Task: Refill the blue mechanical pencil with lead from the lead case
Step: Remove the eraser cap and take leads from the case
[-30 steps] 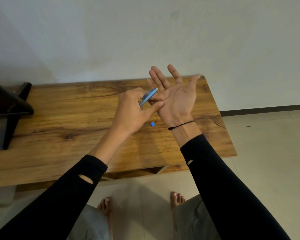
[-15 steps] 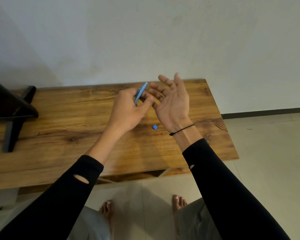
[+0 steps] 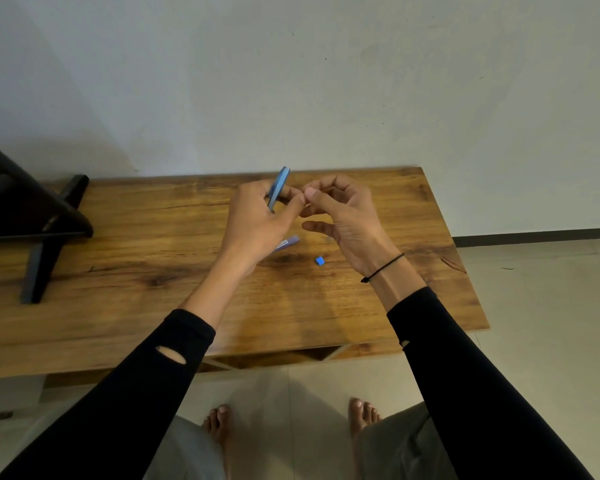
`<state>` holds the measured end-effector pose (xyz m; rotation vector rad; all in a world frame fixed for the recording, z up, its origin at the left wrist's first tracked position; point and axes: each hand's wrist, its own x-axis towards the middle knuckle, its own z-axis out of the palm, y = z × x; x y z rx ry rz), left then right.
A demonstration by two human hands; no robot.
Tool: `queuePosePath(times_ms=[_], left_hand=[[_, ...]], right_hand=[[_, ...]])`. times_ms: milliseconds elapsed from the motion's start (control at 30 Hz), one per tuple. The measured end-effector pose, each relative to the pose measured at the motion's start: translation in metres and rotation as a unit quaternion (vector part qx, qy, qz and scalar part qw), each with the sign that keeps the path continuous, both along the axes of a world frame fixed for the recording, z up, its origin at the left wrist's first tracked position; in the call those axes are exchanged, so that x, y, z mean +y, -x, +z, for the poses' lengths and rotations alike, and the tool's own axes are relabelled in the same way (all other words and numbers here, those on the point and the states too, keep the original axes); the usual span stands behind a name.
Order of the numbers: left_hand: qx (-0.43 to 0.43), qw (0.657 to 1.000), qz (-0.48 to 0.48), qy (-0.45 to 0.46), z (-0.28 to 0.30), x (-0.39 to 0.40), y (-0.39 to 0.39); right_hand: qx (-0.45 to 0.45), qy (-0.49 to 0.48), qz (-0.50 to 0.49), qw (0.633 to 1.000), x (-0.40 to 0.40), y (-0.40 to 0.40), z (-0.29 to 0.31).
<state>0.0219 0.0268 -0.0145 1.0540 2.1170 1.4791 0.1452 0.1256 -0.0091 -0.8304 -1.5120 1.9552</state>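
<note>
My left hand [image 3: 257, 225] grips the blue mechanical pencil [image 3: 279, 187] and holds it nearly upright above the wooden table [image 3: 136, 271], its top end pointing away from me. My right hand [image 3: 340, 216] is right beside it, fingers curled. Its thumb and forefinger are pinched together against my left thumb. Any lead between them is too thin to see. The lead case [image 3: 286, 243] lies on the table, partly hidden under my left hand. A small blue cap [image 3: 320, 260] lies loose on the table just right of it.
A dark stand [image 3: 39, 220] sits on the table's left end. The table's back edge meets a white wall. Its right edge drops to the tiled floor [image 3: 534, 323]. My bare feet [image 3: 219, 424] are below the front edge.
My right hand went from an open, flat palm to curled, pinched fingers. My left hand swung the pencil from slanting against that palm to nearly upright.
</note>
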Motion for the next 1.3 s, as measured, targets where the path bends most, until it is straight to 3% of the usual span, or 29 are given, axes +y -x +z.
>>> queuePosePath(times_ms=[100,300,500,667,1300], left_hand=[[-0.024,0.999,-0.014,-0.017,-0.001,0.001,-0.002],[0.006,0.997,-0.068,-0.031,0.001,-0.001,-0.013],[-0.053,0.994,-0.089,-0.029,-0.002,-0.005,-0.009],[-0.023,0.995,-0.096,-0.018,-0.007,-0.005,-0.007],[-0.065,0.993,-0.091,-0.026,0.0,-0.006,-0.012]], right_hand=[[0.039,0.018,-0.027,0.999,0.005,-0.001,0.001],[0.139,0.107,-0.037,0.984,0.007,-0.004,0.006],[0.143,0.075,-0.034,0.986,0.007,-0.004,0.008],[0.134,0.043,-0.03,0.99,0.005,-0.004,0.006],[0.143,0.017,-0.005,0.99,0.006,-0.003,0.003]])
